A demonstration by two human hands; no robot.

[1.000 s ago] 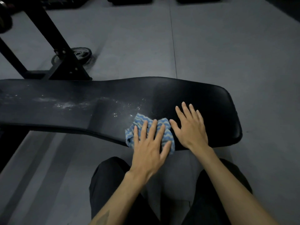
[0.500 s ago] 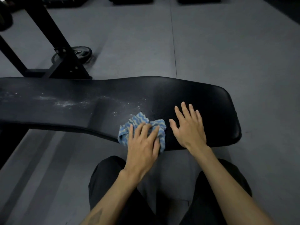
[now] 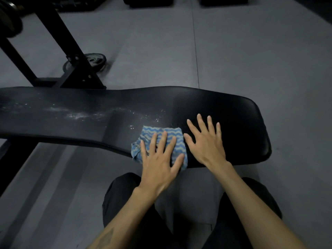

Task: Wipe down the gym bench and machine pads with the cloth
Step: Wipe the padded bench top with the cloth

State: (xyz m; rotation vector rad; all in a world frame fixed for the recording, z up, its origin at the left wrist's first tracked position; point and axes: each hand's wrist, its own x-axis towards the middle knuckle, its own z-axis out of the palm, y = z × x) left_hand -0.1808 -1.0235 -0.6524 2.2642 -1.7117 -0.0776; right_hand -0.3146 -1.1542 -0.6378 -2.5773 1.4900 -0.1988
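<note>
On the near edge of the black bench pad (image 3: 224, 112), the blue wavy-striped cloth (image 3: 158, 135) lies flattened under the left hand (image 3: 159, 162), whose straight, spread fingers press it down. The right hand (image 3: 206, 141) rests flat and bare on the pad just beside it, fingers splayed, holding nothing. That right end looks dark and clean; white dusty specks (image 3: 80, 115) trail across the long stretch to the left, so most wiping appears to remain. No machine pads are visible.
</note>
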